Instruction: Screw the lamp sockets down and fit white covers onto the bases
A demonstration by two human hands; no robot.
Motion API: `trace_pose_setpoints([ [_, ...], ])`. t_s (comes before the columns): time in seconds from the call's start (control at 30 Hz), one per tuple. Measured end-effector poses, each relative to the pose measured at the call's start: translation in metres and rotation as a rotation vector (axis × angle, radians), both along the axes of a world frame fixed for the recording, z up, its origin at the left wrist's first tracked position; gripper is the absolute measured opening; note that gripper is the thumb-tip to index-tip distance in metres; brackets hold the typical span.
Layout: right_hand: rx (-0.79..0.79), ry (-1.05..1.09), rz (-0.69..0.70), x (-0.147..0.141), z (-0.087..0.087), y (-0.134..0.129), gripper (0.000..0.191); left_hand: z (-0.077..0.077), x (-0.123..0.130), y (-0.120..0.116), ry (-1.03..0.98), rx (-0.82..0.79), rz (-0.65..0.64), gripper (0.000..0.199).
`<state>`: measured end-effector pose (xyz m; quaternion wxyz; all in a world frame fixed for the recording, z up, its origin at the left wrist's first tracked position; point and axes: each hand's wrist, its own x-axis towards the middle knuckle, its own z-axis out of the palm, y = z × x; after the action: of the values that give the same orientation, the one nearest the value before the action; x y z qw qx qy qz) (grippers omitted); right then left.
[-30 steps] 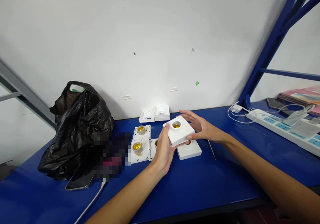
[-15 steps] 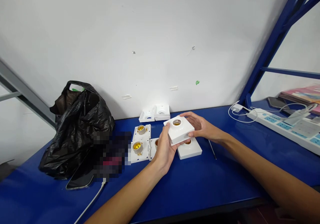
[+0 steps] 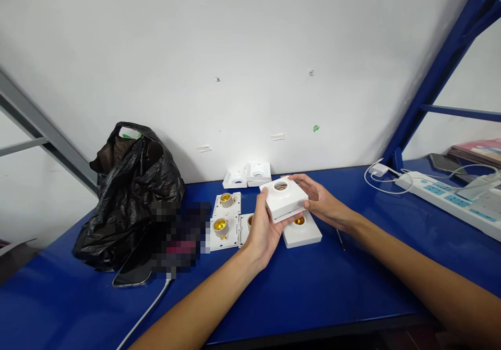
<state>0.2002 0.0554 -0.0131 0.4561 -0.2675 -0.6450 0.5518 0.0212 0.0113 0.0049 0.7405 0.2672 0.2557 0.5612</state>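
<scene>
Both hands hold a white square lamp holder [image 3: 291, 201] above the table, its round opening facing up. My left hand [image 3: 260, 232] grips its left side, thumb on top and fingers beneath. My right hand [image 3: 317, 198] closes on its right side and far corner. A thin gap runs along the near lower edge, between cover and base. Below lies another white lamp holder [image 3: 303, 238] with a gold socket inside, partly hidden. To the left are socket bases [image 3: 221, 230] with gold threaded sockets on white plates; one is partly behind my left hand.
White square covers [image 3: 235, 178] sit against the wall. A screwdriver-like thin rod [image 3: 341, 240] lies right of the lamp holders. Left are a black plastic bag [image 3: 129, 198], a phone [image 3: 133, 274] and a white cable [image 3: 146, 308]. A power strip [image 3: 442, 196] lies right.
The lamp holder in my hands has tilted slightly, and the gap along its near edge shows more clearly. The view has shifted a little to the left; both hands keep their hold.
</scene>
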Motion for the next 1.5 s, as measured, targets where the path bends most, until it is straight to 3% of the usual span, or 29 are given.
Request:
trace_pose_setpoints([
  [0.37, 0.000, -0.069, 0.059, 0.007, 0.012, 0.000, 0.059, 0.006, -0.001, -0.002, 0.065, 0.027, 0.016, 0.034],
  [0.6, -0.213, 0.009, -0.085, 0.002, 0.007, -0.001, 0.046, 0.006, -0.004, 0.000, 0.115, 0.032, 0.075, 0.031],
  [0.8, -0.331, -0.007, -0.115, -0.001, 0.004, 0.000, 0.042, 0.002, -0.001, -0.003, 0.159, -0.002, 0.059, 0.033],
  [1.23, -0.303, 0.076, -0.142, -0.002, 0.003, 0.000, 0.047, 0.004, -0.002, -0.001, 0.169, 0.031, 0.073, 0.016],
  [1.5, -0.282, 0.067, -0.151, -0.003, 0.006, -0.001, 0.042, 0.001, -0.003, -0.001, 0.207, 0.066, 0.080, 0.019],
])
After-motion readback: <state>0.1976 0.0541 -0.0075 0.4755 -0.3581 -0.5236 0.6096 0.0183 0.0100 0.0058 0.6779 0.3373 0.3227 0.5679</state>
